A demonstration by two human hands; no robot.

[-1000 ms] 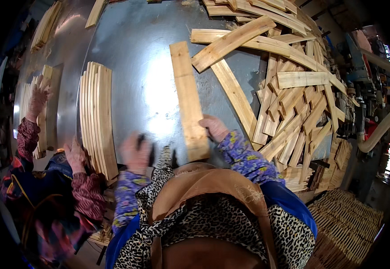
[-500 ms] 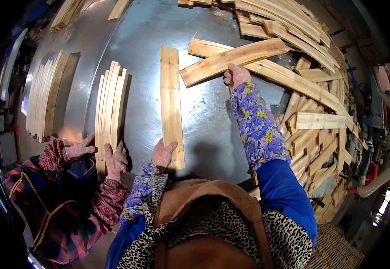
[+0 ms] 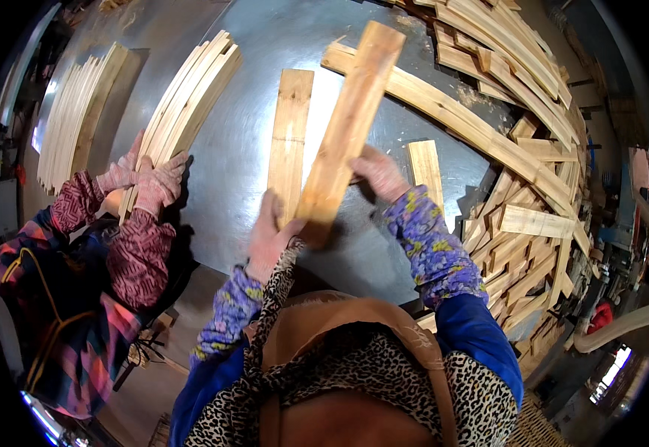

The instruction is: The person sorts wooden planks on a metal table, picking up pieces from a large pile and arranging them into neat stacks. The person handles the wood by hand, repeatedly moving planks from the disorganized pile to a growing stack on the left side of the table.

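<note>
My right hand, in a pale pink glove, grips the right edge of a wooden board. This board is raised off the metal table and slants up to the right. At its lower end is the thumb of my left hand, which is closed round the near end of a second, narrower-looking board. The two boards overlap near my left hand, so part of the second one is hidden. A short board lies just right of my right hand. Behind the raised board, a long board runs diagonally across the table.
At left, a co-worker's gloved hands hold a bundle of wooden strips. Another row of strips stands farther left on the metal table. Heaped boards fill the right side, with stacked planks at the far right.
My right hand has drawn its board nearer and turned it from crosswise to steeply slanted, its low end now at my left hand. The co-worker's bundle has moved away from the near edge.
</note>
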